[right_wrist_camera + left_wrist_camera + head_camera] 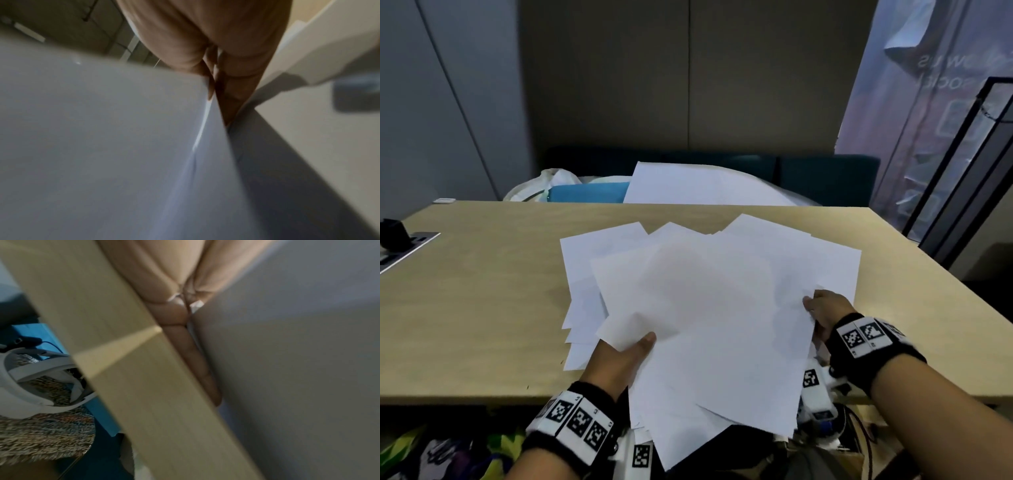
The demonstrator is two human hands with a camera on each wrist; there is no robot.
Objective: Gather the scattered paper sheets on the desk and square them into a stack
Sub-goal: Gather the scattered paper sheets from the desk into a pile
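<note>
Sheets (705, 308), too overlapped for me to count, are pinched between my left hand (619, 359) and right hand (825, 308); only wrist views show fingers (193, 356) underneath.

White paper sheets (709, 308), blank, lie fanned and overlapping in a loose, unsquared pile on the wooden desk (482, 308). Corners splay at differing angles. The nearest sheets overhang the desk's front edge; the uppermost are lifted slightly off the rest.
</note>
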